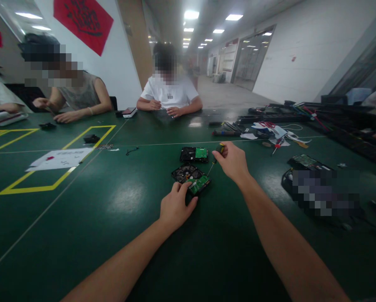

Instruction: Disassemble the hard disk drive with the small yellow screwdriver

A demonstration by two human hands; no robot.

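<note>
A black hard drive (189, 175) with a green circuit board lies on the green table (112, 218) in front of me. My left hand (177, 205) grips its near edge, fingers curled round it. In my right hand (233, 161) I hold a screwdriver (215, 157) with a black and yellow handle, fist closed round it; the thin shaft slants down to the drive's right side. A second hard drive (194, 154) with a green board rests just behind the first, apart from both hands.
Two people sit at the table's far side, hands resting on it. Yellow tape lines (58, 178) and a white paper (60, 158) mark the left. Cables, tools and keyboards (269, 128) clutter the far right. Another drive (305, 161) lies right of my forearm.
</note>
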